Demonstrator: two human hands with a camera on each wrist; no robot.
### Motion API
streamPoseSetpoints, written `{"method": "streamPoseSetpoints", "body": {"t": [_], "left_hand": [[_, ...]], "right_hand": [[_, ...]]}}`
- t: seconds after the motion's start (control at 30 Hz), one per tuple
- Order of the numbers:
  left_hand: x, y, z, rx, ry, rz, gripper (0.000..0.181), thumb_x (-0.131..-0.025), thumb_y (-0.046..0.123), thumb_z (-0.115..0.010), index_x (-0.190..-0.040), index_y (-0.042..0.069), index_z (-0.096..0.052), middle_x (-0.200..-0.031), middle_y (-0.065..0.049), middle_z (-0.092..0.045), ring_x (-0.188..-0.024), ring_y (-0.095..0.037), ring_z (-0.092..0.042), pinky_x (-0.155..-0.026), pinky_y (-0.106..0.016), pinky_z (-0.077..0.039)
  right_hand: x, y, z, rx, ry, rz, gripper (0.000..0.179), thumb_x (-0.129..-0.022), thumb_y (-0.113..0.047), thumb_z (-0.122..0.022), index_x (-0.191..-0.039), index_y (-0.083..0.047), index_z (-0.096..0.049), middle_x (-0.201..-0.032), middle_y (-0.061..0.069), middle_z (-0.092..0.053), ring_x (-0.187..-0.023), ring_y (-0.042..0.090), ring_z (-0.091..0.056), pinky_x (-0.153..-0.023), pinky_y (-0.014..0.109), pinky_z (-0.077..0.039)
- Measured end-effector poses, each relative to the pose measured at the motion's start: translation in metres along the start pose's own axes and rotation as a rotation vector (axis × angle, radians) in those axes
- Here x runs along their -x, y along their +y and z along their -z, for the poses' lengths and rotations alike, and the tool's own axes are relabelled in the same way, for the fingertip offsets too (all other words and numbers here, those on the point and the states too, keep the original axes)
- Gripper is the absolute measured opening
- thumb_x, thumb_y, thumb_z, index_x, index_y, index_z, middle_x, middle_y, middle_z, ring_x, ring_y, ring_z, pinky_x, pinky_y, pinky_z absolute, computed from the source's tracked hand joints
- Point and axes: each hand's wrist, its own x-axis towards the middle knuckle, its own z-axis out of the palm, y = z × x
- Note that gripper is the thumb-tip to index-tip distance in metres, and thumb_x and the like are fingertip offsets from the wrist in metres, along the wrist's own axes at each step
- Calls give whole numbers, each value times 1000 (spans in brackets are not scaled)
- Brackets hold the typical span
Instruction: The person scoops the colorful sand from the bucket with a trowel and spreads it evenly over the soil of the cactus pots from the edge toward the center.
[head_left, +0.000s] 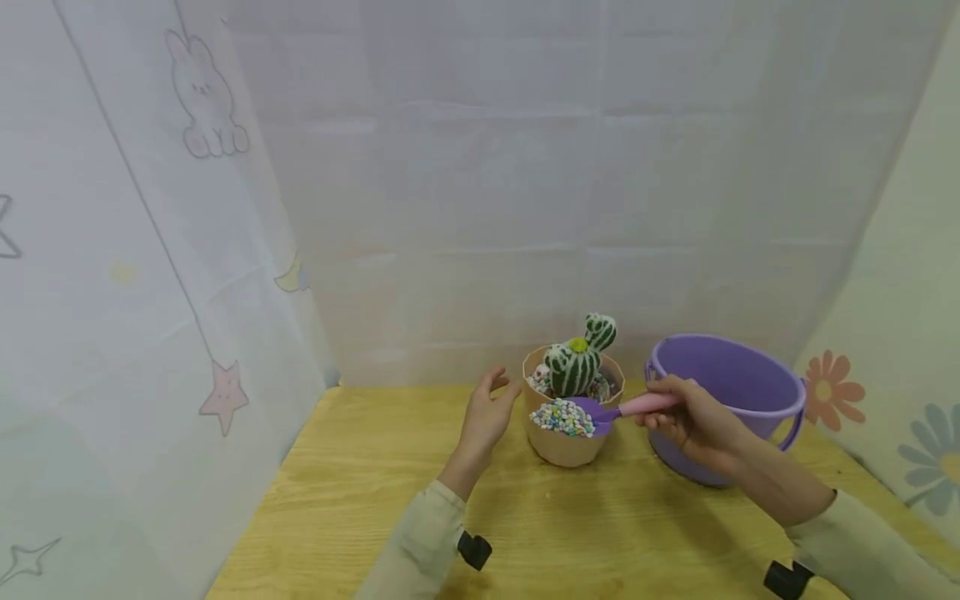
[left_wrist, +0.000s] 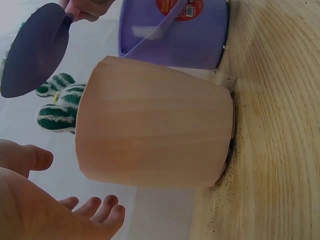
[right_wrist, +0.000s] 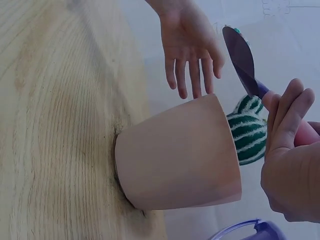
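Head view: the right hand (head_left: pixel 693 425) grips a pink-handled purple plastic trowel (head_left: pixel 602 413) heaped with multicoloured pebbles (head_left: pixel 561 418), before a faceted peach pot (head_left: pixel 567 452); keeping level should prevent spills. A round purple bucket (head_left: pixel 735 371) limits room to the pot's right.

Left wrist: the trowel stands higher than the pot's rim.

Right wrist: the left hand (right_wrist: pixel 191 45), fingers extended, empty, beside the pot.

– What stands on the table (head_left: pixel 360 467)?
– The pot (head_left: pixel 566 450), with the cactus (head_left: pixel 576 375) in it, and the bucket (head_left: pixel 723 375) to its right.
– And around them?
– The left hand (head_left: pixel 483 421) is just left of the pot; the right hand (head_left: pixel 696 425), before the bucket, holds the shovel (head_left: pixel 637 405), with pebbles (head_left: pixel 562 418) on it.
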Motion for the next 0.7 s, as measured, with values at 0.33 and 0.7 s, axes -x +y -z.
{"method": "streamPoseSetpoints", "body": {"t": [0.33, 0.7], "left_hand": [[-3, -10, -8, 39, -55, -11, 57, -103, 37, -59, -153, 12, -45, -145, -7, -54, -128, -31, -53, -108, -59, -38], [-4, -20, -16, 66, -96, -83, 62, -100, 31, -68, -154, 11, -44, -147, -12, -51, -124, -36, -55, -99, -52, -49]], "right_hand": [[-5, 2, 7, -42, 48, 18, 49, -112, -16, -33, -108, 8, -75, -94, 19, -75, -77, 15, -73, -65, 17, -56], [-4, -10, 13, -37, 154, 12, 46, -111, -14, -36, -107, 9, -76, -91, 23, -74, -73, 16, -74, -61, 18, -56]]}}
